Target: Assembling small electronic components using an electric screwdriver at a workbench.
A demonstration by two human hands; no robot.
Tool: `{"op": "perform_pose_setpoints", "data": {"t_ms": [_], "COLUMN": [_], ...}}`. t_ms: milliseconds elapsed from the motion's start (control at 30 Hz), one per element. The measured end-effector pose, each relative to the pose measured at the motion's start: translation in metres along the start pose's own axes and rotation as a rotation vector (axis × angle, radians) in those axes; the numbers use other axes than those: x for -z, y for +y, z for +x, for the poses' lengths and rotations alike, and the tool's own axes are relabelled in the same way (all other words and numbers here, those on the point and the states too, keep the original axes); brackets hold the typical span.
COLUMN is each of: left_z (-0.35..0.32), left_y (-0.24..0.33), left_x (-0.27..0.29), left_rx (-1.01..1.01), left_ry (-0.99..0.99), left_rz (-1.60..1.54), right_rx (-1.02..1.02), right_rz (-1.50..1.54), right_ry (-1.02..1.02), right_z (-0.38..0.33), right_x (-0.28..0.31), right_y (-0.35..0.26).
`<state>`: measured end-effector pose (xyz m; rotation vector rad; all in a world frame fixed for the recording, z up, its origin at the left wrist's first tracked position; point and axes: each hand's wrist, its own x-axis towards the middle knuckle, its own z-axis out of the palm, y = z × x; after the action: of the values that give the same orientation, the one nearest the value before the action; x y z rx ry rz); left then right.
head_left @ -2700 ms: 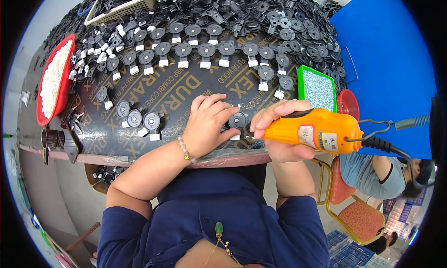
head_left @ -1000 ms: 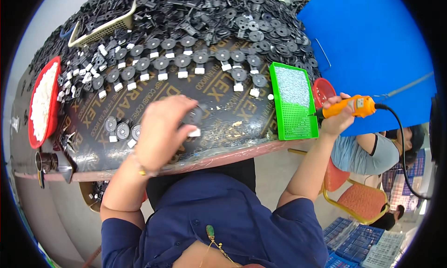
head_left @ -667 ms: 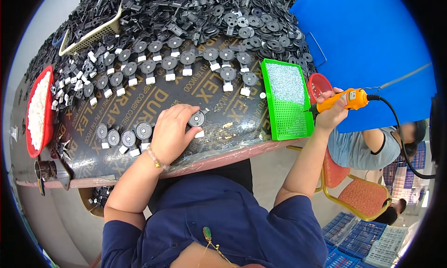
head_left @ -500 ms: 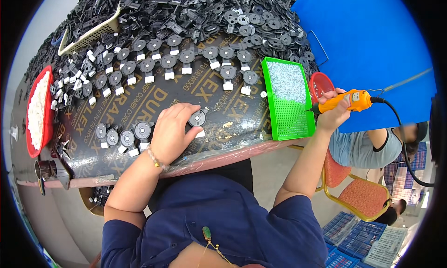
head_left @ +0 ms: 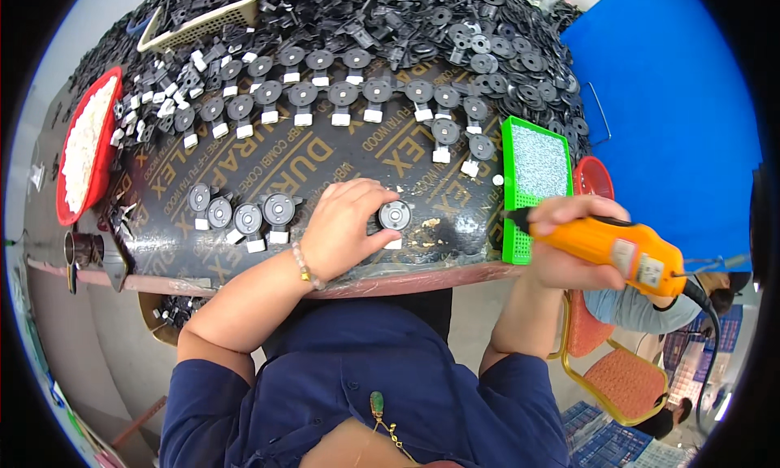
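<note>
My left hand [head_left: 348,228] rests on the tabletop, its thumb and fingers closed around the edge of a round black plastic part [head_left: 396,215] with a white tab. The part lies flat, with a small bright spot at its centre. My right hand [head_left: 573,244] grips an orange electric screwdriver [head_left: 621,253], its dark nose pointing left. That nose is over the left edge of a green perforated tray [head_left: 513,244], whose far half is covered with many tiny pale pieces, probably screws. Left of my left hand stand several similar black parts [head_left: 247,218] with white tabs.
Rows of black parts [head_left: 302,94] with white tabs curve across the table, before a large heap of loose black pieces [head_left: 366,29]. A red basin [head_left: 104,163] of white pieces stands left, a red bowl [head_left: 593,178] right. A blue panel [head_left: 666,102] rises beyond; a cable trails from the screwdriver.
The screwdriver in my right hand has moved left and nearer, from over the tray's middle to its left edge. My left hand stays on the round part. The whole view has shifted.
</note>
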<state>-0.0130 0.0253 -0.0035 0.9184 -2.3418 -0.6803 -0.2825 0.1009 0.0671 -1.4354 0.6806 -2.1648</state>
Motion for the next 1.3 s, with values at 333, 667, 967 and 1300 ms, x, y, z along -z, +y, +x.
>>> {"op": "perform_pose_setpoints", "data": {"t_ms": [333, 667, 967, 1300], "left_z": [-0.001, 0.000, -0.001, 0.001], "left_y": [-0.001, -0.001, 0.001, 0.008], "left_x": [-0.002, -0.001, 0.000, -0.004], "left_rx": [-0.022, -0.015, -0.014, -0.053], "left_ry": [0.009, -0.011, -0.009, -0.002], "left_rz": [-0.001, -0.008, 0.002, 0.070], "right_rx": [-0.297, -0.398, -0.366, -0.082], "right_rz": [0.052, -0.014, 0.102, -0.706], "right_ry": [-0.231, -0.224, -0.048, 0.277], "right_z": [-0.019, -0.020, -0.022, 0.028], "right_x": [-0.065, -0.078, -0.058, 0.110], "right_y": [0.056, 0.056, 0.053, -0.006]}}
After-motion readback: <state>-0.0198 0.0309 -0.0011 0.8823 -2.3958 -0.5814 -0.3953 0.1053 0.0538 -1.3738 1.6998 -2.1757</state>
